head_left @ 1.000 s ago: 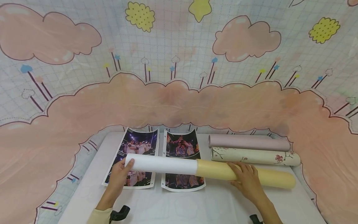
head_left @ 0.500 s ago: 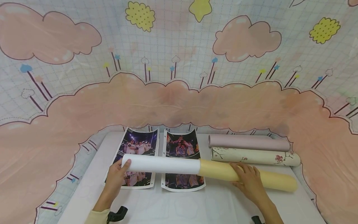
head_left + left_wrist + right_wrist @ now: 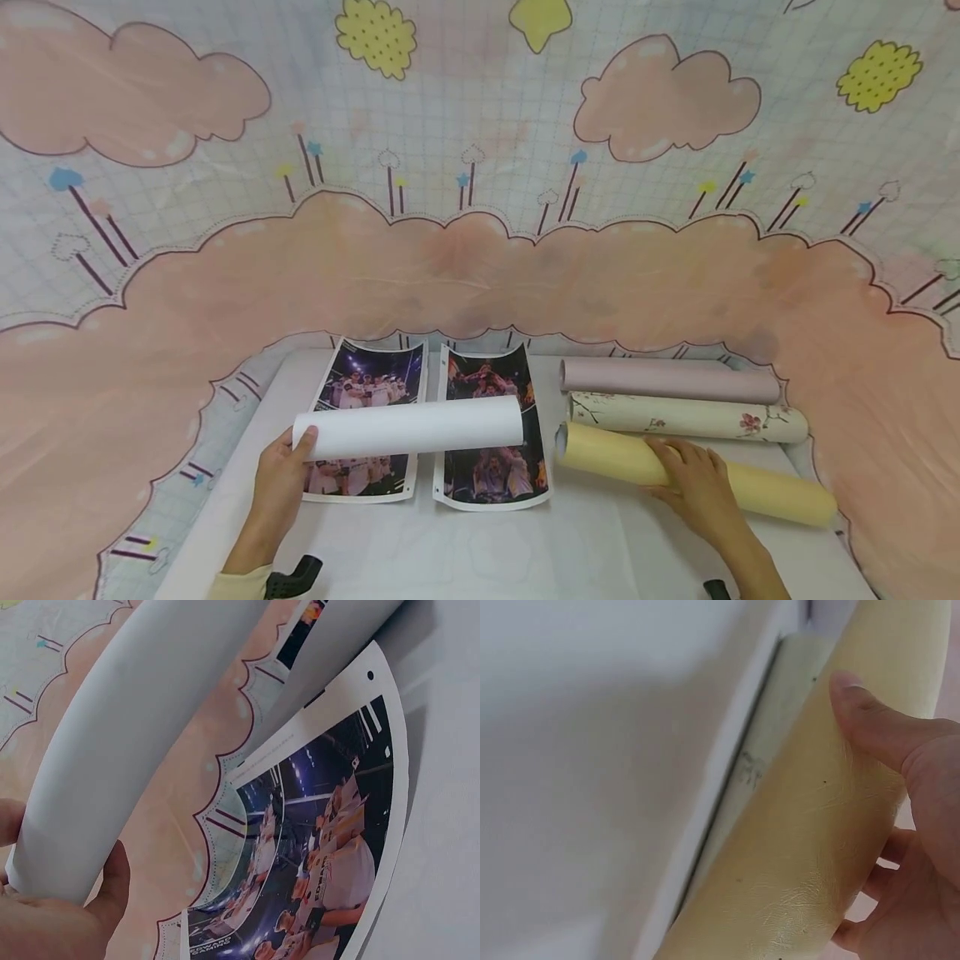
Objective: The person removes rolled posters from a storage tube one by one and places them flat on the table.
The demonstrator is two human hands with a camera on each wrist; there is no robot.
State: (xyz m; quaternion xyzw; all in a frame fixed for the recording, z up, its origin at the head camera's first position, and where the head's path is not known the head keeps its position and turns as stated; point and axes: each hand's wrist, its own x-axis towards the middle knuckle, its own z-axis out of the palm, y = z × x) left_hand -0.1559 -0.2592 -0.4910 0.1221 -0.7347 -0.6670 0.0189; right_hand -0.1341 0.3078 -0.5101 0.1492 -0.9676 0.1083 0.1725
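My left hand (image 3: 279, 479) grips a smooth white paper roll (image 3: 412, 427) by its left end, thumb in front. The roll is held level over two photo posters. In the left wrist view the fingers wrap round the end of the white roll (image 3: 127, 742). On the right, my right hand (image 3: 697, 487) holds a yellow wallpaper roll (image 3: 611, 456) near its middle, tilted down to the right. Its dark hollow left end faces the white roll across a gap. The right wrist view has the thumb on top of the yellow roll (image 3: 810, 817) and fingers along its side.
One poster (image 3: 377, 371) lies at left and another (image 3: 492, 479) beside it, both curling at their edges. Behind the yellow roll lie a flowered roll (image 3: 701, 418) and a pale pink roll (image 3: 667, 382) on the white table (image 3: 480, 554). A patterned cloth (image 3: 472, 275) hangs behind.
The white roll and yellow roll, end to end before, are now apart. My left hand has moved left with the white roll; my right hand has moved right with the yellow one.
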